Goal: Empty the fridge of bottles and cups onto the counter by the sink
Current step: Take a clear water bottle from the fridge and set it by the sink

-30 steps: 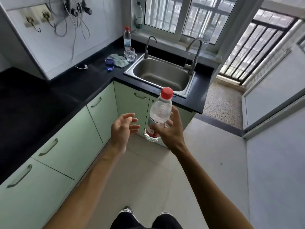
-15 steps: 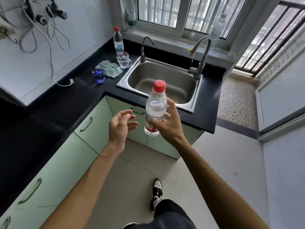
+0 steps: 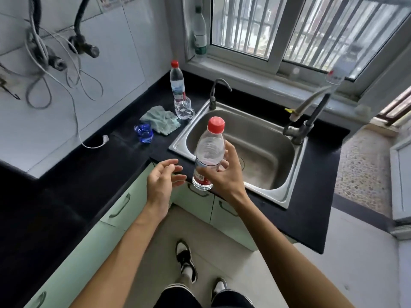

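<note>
A black worktop [image 3: 93, 174] runs around the corner, with a shiny metal sink [image 3: 255, 138] set in it. The right hand [image 3: 224, 174] wraps its fingers around a clear bottle with a red cap [image 3: 209, 150] and holds it up in the air, over the front edge of the sink. The left hand [image 3: 161, 183] is beside it, fingers spread and holding nothing. Left of the sink stand another red-capped bottle [image 3: 177, 82], a clear glass cup [image 3: 183, 107] touching it, a green cloth [image 3: 161, 120] and a small blue cup [image 3: 144, 132].
</note>
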